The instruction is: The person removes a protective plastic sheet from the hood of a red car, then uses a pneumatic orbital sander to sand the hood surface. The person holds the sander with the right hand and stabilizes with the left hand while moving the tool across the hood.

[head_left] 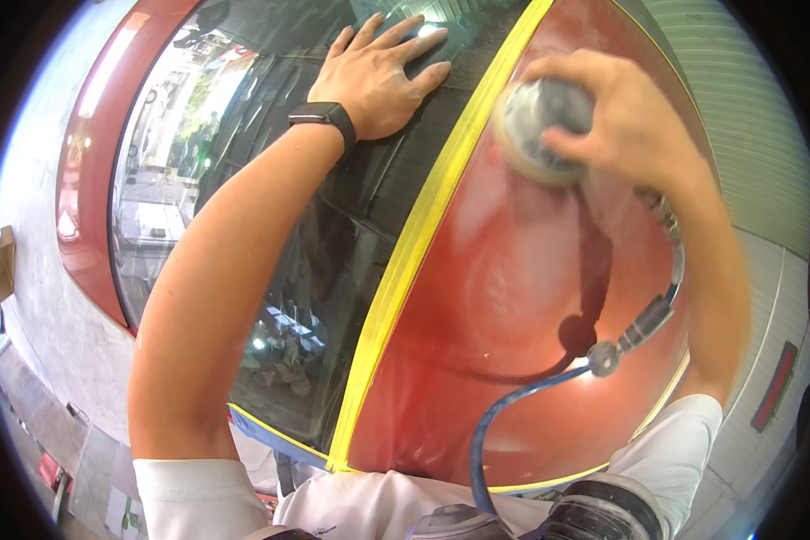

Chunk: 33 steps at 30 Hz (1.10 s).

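My right hand [634,112] is wrapped round a round pneumatic sander [535,126], blurred by motion, whose pad sits on the red car panel [441,315]. Dull, whitish patches cover part of the panel's paint. From the sander a braided air line leads down to a metal coupling [603,358] and a blue air hose [504,409]. Further left, my left hand [369,76] lies flat on the dark car glass [333,243], fingers spread, a black watch [322,115] on its wrist. Yellow masking tape [423,211] runs along the seam between glass and panel.
The hose crosses the panel's near part and hangs down against my body. More yellow tape edges the panel's near side. Beyond the glass at left is another red body strip [85,180]. A ribbed shutter-like wall [738,117] stands at right, and a cardboard box [4,261] at far left.
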Each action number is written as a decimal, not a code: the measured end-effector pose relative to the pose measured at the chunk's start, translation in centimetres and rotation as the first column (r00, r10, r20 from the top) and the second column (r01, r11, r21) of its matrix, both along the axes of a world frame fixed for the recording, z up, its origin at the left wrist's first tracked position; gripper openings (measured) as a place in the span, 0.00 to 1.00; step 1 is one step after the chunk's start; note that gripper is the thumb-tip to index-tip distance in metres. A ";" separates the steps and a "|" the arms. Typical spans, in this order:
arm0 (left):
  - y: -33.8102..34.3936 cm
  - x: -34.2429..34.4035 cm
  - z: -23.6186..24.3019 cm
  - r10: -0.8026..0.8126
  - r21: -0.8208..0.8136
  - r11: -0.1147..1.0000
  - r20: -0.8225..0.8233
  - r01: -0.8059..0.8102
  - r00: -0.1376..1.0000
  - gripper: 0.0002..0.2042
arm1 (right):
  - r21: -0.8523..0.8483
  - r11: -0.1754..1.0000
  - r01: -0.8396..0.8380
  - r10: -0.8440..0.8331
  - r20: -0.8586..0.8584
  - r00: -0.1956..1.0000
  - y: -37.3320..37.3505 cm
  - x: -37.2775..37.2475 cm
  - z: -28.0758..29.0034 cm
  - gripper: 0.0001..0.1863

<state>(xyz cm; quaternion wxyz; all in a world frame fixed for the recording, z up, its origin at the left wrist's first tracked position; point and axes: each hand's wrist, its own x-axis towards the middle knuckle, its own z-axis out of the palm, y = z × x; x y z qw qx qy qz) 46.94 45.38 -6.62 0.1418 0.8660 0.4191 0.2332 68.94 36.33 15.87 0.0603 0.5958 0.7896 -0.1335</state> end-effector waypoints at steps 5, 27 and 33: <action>0.2 0.1 0.1 0.002 0.007 1.000 0.006 -0.002 1.000 0.31 | -0.123 0.980 -0.156 0.158 0.006 0.987 -8.1 -6.6 0.7 0.28; 0.5 0.2 0.4 0.005 -0.015 1.000 0.016 -0.005 1.000 0.32 | -0.041 0.991 -0.130 0.132 0.058 0.990 -5.7 -5.6 0.6 0.28; 0.4 0.0 0.1 0.002 -0.021 1.000 0.017 -0.002 1.000 0.31 | 0.014 0.979 -0.203 0.204 -0.029 0.979 -7.1 -5.3 0.0 0.28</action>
